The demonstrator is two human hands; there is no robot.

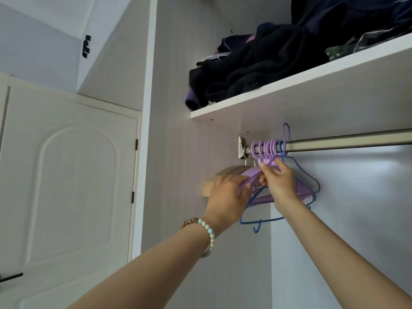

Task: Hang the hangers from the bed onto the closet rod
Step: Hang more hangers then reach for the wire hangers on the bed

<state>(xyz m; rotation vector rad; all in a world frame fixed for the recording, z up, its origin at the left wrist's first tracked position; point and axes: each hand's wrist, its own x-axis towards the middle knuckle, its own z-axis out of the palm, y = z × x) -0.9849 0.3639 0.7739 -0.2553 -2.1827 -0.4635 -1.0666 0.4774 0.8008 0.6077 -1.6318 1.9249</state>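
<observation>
The left hand [227,192] has its fingers curled round the sloping arm of one of the purple plastic hangers [252,149]. The right hand [278,181] pinches the hanger necks just below the hooks.

Risk: the hooks sit packed and touching at the rod's left end. A sideways pull may tangle arms or lift a neighbour off.

Risk: the thin lilac wire hanger [284,130] has its hook standing above the rod. Whether it is seated cannot be told, and letting go could drop it.

Appearance: several purple hooks and one blue hook ride the steel closet rod [345,141]. The blue wire hanger [267,219] hangs lowest. Above is a white shelf [289,90] carrying dark clothes [267,63].
</observation>
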